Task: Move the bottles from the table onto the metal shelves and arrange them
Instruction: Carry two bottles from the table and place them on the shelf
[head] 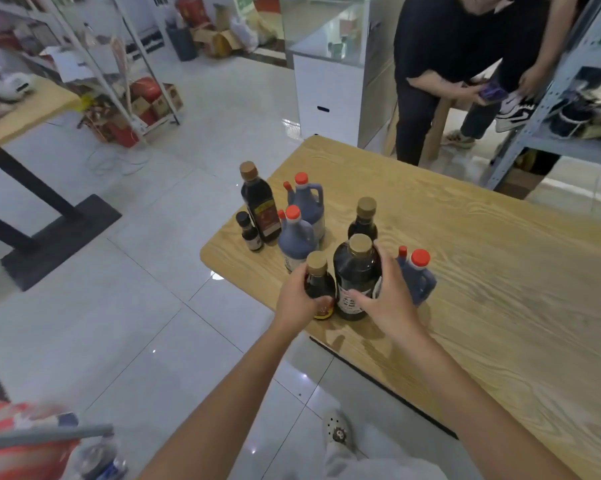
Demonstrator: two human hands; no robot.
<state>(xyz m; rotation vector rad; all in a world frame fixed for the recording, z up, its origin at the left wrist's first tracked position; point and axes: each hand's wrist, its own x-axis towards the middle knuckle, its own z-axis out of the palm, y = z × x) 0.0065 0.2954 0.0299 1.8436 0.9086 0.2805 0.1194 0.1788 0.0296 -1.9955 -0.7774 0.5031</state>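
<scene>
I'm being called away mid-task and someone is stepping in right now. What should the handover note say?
Left hand grips the small tan-capped bottle; right hand grips the large dark bottle beside it.
Both appear to be standing on the wooden table, not yet lifted.
Six other bottles stand there too.
Done: no bottle shows on the visible part of the grey metal shelf.
Left: move all eight over and arrange them.

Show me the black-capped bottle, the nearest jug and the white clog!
Black-capped bottle (250, 234): head view, on its dark body.
Nearest jug (419, 258): head view, on its red cap.
White clog (337, 424): head view, on its holed toe.
</scene>
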